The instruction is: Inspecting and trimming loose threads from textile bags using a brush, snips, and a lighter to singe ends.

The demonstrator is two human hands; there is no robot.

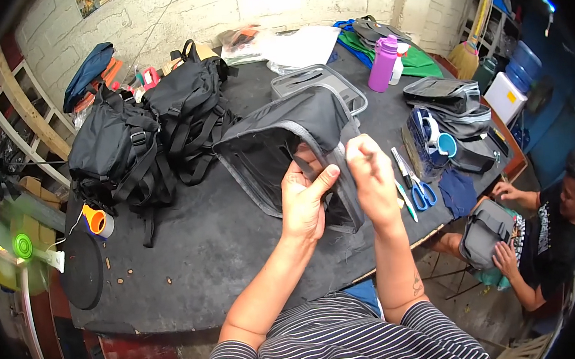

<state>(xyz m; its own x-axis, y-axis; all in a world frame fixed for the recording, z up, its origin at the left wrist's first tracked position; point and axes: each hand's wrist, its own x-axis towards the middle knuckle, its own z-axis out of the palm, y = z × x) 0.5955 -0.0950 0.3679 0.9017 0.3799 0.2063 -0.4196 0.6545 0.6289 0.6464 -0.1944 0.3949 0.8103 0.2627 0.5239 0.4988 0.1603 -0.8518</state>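
Note:
A black boxy fabric bag piece (296,121) with grey-bound edges is tilted above the table, its open side toward me. My left hand (304,195) is closed on its near edge, thumb outside and fingers partly hidden inside. My right hand (370,173) is closed at the right edge, gripping the grey edging there; its fingertips are turned from view. Behind the piece stands a grey frame-shaped part (355,96) with rounded corners. To the right of my right hand lie blue-handled scissors (424,196) and a white-green pen-like tool (407,202).
Two black backpacks (112,142) stand at the left of the black table (193,268). A purple bottle (383,64) stands at the back right, near folded grey-black bags (447,99) and a tape roll (445,145). A co-worker (548,226) sits at the lower right, holding a grey bag (486,235).

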